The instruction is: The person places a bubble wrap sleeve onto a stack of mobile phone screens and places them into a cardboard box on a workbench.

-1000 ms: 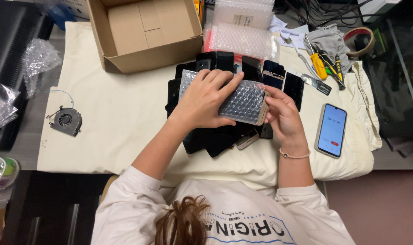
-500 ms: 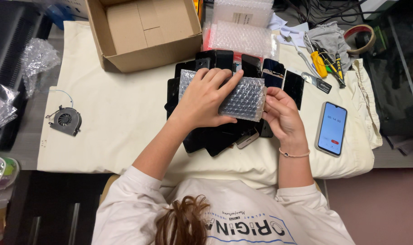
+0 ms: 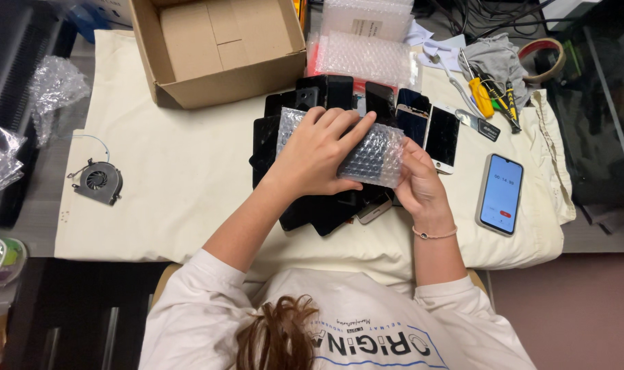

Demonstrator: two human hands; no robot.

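Two hands grip one clear bubble-wrap pouch [image 3: 367, 154] mid-tabletop, above heap of dark flat phones [image 3: 326, 205]. Left hand [image 3: 319, 154] lies flat on top, fingers spread, likely pinning pouch; right hand [image 3: 416, 183] pinches right edge, likely steadying. One open brown cardboard box [image 3: 219, 48] far left. One lit phone [image 3: 500, 193] right. One small black fan [image 3: 97, 181] left. Heap count unclear.

I cannot see what the bubble-wrap pouch [image 3: 367, 154] contains; my left hand [image 3: 319, 154] covers its middle.
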